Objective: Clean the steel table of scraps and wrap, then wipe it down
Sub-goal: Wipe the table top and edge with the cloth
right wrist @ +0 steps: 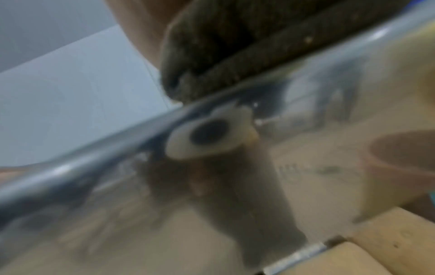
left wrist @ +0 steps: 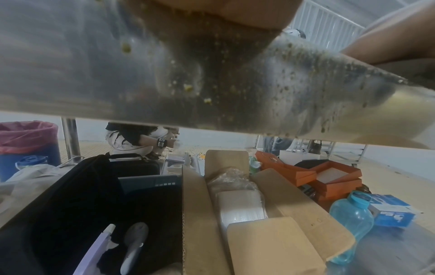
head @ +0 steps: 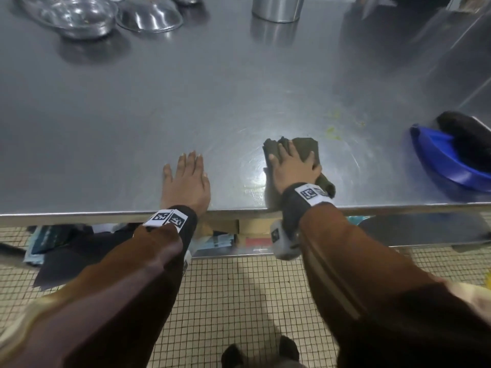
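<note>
On the steel table [head: 186, 96], near its front edge, my right hand [head: 291, 163] presses flat on a dark olive cloth [head: 305, 147], fingers spread over it. The cloth [right wrist: 235, 55] hangs slightly over the table's front lip [right wrist: 94, 160] in the blurred right wrist view. My left hand [head: 186, 179] lies flat and open on the bare steel to the left, holding nothing. Yellowish smears [head: 333, 132] stain the steel just beyond the cloth. The left wrist view shows the table's front face [left wrist: 212, 83] speckled with crumbs.
Steel bowls [head: 71, 14] and a steel canister [head: 277, 6] stand at the back. A blue dustpan [head: 446, 163] with something dark in it lies at the right edge. Under the table are a cardboard box [left wrist: 259, 223], a black case [left wrist: 82, 204] and a blue bottle [left wrist: 353, 215].
</note>
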Demonstrator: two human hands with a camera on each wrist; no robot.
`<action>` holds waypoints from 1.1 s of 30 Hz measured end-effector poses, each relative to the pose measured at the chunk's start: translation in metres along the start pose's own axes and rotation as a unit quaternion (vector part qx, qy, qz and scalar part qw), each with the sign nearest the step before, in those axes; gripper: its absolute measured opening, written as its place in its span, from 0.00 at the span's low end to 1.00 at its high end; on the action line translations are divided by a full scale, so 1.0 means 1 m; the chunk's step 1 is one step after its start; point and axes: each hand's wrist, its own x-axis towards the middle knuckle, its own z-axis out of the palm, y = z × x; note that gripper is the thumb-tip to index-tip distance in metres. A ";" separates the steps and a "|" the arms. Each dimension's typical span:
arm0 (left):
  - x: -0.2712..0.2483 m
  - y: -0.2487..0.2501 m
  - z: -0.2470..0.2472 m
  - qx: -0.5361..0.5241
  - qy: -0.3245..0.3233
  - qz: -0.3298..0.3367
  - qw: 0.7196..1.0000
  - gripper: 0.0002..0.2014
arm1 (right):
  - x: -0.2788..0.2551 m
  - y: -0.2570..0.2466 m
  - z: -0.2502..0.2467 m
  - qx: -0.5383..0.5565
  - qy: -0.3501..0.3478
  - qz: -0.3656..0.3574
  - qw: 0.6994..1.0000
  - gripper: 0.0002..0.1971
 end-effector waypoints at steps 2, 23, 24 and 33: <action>0.000 0.000 0.001 0.003 0.004 0.003 1.000 0.26 | -0.007 -0.018 0.007 -0.020 -0.004 -0.032 0.999 0.28; 0.000 -0.001 0.003 0.014 0.010 0.005 1.000 0.26 | -0.008 0.054 0.004 0.082 0.138 -0.013 0.987 0.22; 0.001 -0.002 0.003 0.013 0.009 0.005 1.000 0.26 | -0.006 0.040 0.009 0.068 0.130 -0.019 0.989 0.22; 0.002 0.001 0.004 -0.002 0.024 -0.002 1.000 0.26 | -0.061 -0.012 0.029 -0.114 0.008 -0.228 0.967 0.30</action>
